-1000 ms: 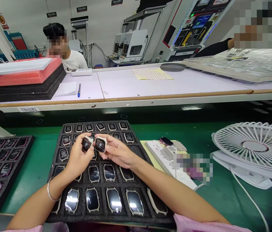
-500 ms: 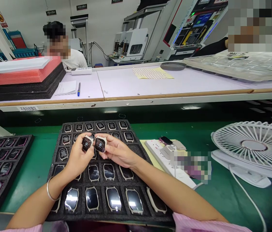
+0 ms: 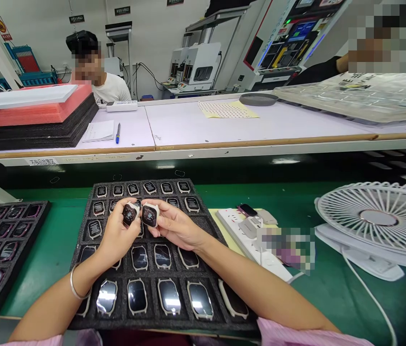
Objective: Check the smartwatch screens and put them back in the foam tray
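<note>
My left hand grips a smartwatch body with a pale frame and a lit dark screen. Close beside it, a second smartwatch body of the same kind is pinched in my right hand. Both screens face me and carry small markings too fine to read. Beneath my hands lies a black foam tray with rows of strapless watch bodies. Some in the far rows show lit white text, while the nearer ones, such as this watch, have dark, reflective screens. My hands hide part of the middle rows.
Another foam tray of watches lies to the left. On the right are a white power strip and a white fan with its cable. A raised shelf crosses behind, holding stacked foam. Two other people are beyond it.
My hands and the two watches stay in nearly the same place. Across the shelf, the person at the left has shifted their head slightly, and the arm at the right has moved a little.
</note>
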`<state>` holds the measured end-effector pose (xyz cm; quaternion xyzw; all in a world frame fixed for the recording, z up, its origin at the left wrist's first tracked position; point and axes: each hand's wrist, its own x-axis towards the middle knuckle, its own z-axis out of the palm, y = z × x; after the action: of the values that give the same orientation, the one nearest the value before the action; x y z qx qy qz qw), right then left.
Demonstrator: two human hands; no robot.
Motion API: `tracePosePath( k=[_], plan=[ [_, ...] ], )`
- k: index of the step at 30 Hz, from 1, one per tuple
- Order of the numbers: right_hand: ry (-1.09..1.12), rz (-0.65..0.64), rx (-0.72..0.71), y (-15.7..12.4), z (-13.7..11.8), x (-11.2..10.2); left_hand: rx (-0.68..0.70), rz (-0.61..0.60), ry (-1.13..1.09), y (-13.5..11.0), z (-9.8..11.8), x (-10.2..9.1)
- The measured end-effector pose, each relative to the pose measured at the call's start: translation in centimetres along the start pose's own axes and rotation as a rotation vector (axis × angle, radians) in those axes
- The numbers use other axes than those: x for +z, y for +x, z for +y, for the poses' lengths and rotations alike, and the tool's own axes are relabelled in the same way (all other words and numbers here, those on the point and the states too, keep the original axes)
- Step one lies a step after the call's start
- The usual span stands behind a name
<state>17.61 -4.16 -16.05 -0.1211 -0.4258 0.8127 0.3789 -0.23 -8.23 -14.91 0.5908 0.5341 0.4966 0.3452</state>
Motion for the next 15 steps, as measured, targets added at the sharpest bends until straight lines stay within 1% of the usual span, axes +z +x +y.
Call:
tracePosePath(
  k=[7, 11, 13, 15],
  plan=[
    [0.005, 0.005, -0.002, -0.06, 0.01, 0.08, -0.006, -0.017, -0.026, -0.07, 0.09, -0.07],
    [0.002, 0.001, 0.001, -0.03, -0.01, 0.03, -0.010, 0.001, -0.055, 0.12, 0.24, -0.01],
    [-0.008, 0.030, 0.008, 0.10, -0.10, -0.16, -0.058, 0.010, -0.128, 0.33, 0.45, 0.06],
    [-0.004, 0.072, 0.020, 0.34, -0.19, -0.48, -0.160, 0.000, -0.231, 0.57, 0.70, 0.12]
  ],
)
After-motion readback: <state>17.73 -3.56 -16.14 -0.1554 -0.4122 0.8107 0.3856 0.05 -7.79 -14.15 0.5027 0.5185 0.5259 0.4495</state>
